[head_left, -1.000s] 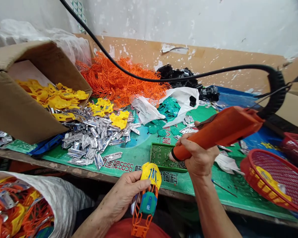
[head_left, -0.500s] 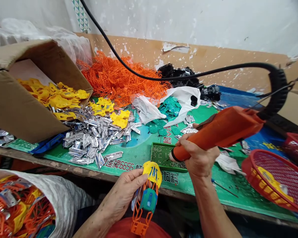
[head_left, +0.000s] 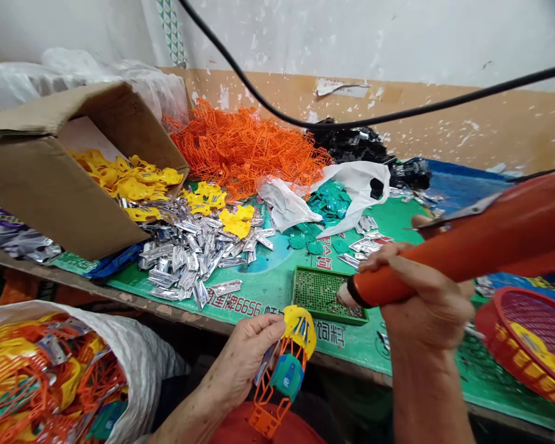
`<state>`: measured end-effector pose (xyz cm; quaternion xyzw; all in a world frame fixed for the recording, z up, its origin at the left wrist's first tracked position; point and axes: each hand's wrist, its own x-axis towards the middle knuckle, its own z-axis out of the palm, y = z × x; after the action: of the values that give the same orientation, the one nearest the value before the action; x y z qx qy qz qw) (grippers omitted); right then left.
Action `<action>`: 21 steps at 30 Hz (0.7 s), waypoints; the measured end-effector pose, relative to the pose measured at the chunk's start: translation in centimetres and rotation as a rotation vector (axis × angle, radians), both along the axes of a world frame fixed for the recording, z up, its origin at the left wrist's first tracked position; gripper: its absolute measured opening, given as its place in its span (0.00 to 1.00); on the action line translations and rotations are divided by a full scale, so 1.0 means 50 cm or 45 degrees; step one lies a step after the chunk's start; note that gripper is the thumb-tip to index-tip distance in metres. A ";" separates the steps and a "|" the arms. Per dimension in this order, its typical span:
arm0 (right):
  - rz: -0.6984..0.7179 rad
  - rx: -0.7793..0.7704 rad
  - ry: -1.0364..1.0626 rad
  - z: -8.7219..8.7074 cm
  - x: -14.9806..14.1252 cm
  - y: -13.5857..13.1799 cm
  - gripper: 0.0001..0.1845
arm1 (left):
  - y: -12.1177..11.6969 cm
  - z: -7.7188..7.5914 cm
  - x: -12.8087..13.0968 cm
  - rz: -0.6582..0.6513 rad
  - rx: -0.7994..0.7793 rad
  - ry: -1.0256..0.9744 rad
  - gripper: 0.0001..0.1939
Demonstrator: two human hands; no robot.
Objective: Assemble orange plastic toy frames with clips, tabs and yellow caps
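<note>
1. The left hand [head_left: 247, 351] pinches the yellow top of a plastic piece [head_left: 300, 330], held tilted just off the front edge of the table [head_left: 268, 280]
2. The right hand [head_left: 420, 308] wraps round an orange power tool [head_left: 425, 265], its tip at the right part of a green tray [head_left: 324, 314] near the table's front edge; whether it touches the small metal bits inside, I cannot tell
3. The held piece looks mostly put together: yellow top, green block and orange frame sit joined, with a silver part partly hidden behind; whether every part is fastened cannot be seen
4. Similar mixed pieces fill a white sack [head_left: 143, 364] below the table's front edge, to the left, so a good share seems done
5. Much seems left: yellow parts [head_left: 134, 185] spill from a cardboard box [head_left: 74, 209] at the left end, silver parts [head_left: 180, 262] lie beside it, and orange frames [head_left: 250, 148], green parts [head_left: 328, 200] and black parts [head_left: 351, 145] are heaped towards the back edge
</note>
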<state>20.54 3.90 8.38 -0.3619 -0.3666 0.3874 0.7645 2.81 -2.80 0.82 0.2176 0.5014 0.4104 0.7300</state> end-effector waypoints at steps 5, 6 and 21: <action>0.270 0.042 0.038 0.018 -0.021 -0.052 0.15 | -0.001 -0.009 0.001 0.021 -0.001 -0.046 0.22; 0.321 0.058 0.042 0.018 -0.028 -0.059 0.16 | -0.001 -0.010 0.001 0.017 0.008 -0.059 0.21; 0.398 0.032 0.032 -0.002 -0.066 -0.065 0.23 | 0.001 -0.009 0.000 0.070 -0.015 -0.143 0.19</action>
<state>17.22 0.65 8.27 -0.2861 -0.4135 0.5016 0.7040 2.80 -2.74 0.38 0.1761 0.4678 0.4388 0.7467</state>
